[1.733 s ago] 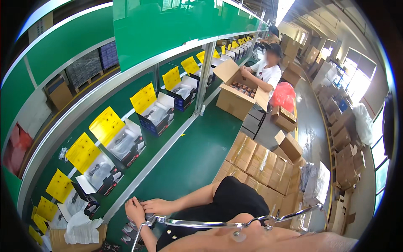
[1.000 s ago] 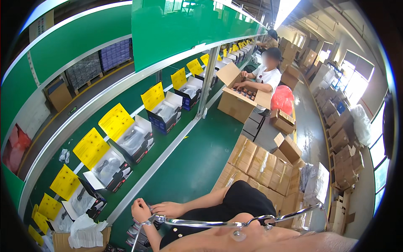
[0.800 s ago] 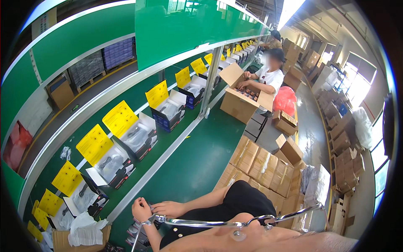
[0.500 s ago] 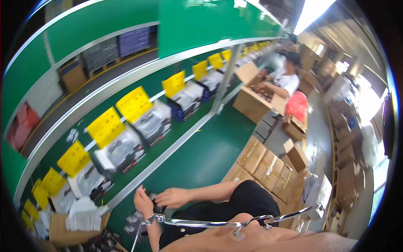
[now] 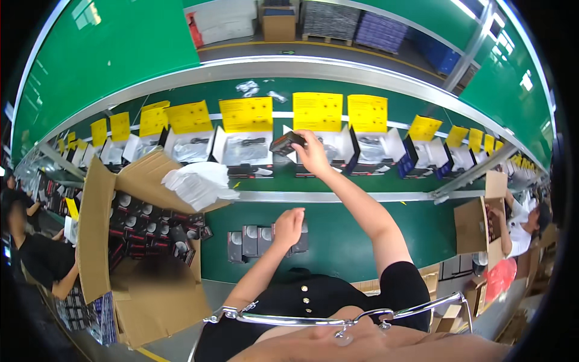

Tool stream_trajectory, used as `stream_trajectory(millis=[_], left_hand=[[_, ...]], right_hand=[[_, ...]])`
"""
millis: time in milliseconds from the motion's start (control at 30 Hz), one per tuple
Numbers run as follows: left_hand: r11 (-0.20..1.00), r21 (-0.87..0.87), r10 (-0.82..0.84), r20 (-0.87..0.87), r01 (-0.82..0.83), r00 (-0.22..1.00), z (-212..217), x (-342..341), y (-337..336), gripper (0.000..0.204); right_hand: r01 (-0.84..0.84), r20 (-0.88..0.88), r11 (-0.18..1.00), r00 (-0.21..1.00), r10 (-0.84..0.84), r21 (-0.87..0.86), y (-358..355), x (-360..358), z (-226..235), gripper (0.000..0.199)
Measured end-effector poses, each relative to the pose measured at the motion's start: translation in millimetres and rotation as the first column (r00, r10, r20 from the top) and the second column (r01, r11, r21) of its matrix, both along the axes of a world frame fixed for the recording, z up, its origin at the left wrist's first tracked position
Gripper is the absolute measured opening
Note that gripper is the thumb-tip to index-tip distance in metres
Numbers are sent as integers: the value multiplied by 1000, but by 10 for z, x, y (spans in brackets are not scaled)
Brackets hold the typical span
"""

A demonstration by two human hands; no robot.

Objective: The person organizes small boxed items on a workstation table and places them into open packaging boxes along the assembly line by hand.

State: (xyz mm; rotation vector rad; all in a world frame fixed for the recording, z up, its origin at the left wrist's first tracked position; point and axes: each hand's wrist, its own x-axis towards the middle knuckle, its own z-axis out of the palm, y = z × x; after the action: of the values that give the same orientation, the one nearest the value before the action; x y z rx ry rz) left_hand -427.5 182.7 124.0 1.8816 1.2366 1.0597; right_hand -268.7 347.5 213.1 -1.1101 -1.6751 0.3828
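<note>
Right hand (image 5: 313,154): grip closed from above on a small dark box (image 5: 287,143), raised over the open white carton (image 5: 322,151) at the middle of the belt row, which serves as the landmark here. The box hangs at that carton's left edge, just below its upright yellow sheet (image 5: 317,111).

Left hand (image 5: 288,226): fingers curled down onto a row of small dark boxes (image 5: 253,241) lying flat on the green surface (image 5: 356,232), nearer the person than the landmark carton and a little to its left; whether the grip has closed on one cannot be told. Four boxes in this row can be counted beside the hand (any more are hidden under it).

Open room: the green surface to the right of the flat row is bare as far as its near edge. A pale rail (image 5: 338,196) separates it from the belt on which the landmark carton stands.

Along the belt, open cartons with yellow sheets run both ways from the landmark; about five are distinct on each side, the farther ones too small to count.

Left of the landmark, a large brown cardboard box (image 5: 96,229) stands open, packed with dark boxes, with white wrapping (image 5: 196,184) on its flap.
</note>
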Motion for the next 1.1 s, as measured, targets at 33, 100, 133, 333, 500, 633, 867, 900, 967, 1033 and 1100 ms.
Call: stream_trajectory(millis=[33,100,133,333,500,633,867,900,967,1033,1100], left_hand=[[1000,-5,-9,4,9,1000,5,-7,-20,30],[1000,4,-5,7,5,1000,55,15,-64,29],[1000,11,-14,16,14,1000,73,16,-79,29],[1000,-14,-19,33,20,999,146,-22,-189,26],[956,-293,144,535,23,832,-126,-160,101,23],[978,96,162,226,-187,961,380,-258,1205,15],[992,-84,-125,-686,93,717,-215,-142,2675,32],[970,-174,-241,-797,172,554,-234,-122,2744,38],[968,-143,-235,-801,206,551,-307,-20,2758,43],[954,-143,-271,-786,264,556,-290,7,2754,55],[955,-75,-245,-748,287,617,-437,-198,2811,59]], right_hand=[[-38,-3,999,999,38,-23,163,-171,-35,33],[-103,64,994,993,104,-21,401,-424,-133,33],[-141,132,990,981,140,-1,516,-530,-244,33],[19,737,964,648,191,-267,800,-804,-433,30],[11,430,992,900,-66,128,671,-575,-189,26],[105,233,990,965,-124,92,264,-171,163,28],[124,96,985,986,-136,122,-281,168,212,30],[153,76,982,984,-162,114,-350,252,204,30],[224,66,971,971,-229,83,-537,472,168,29],[280,43,957,958,-283,71,-704,614,85,29],[303,19,952,952,-304,43,-830,553,51,29]])
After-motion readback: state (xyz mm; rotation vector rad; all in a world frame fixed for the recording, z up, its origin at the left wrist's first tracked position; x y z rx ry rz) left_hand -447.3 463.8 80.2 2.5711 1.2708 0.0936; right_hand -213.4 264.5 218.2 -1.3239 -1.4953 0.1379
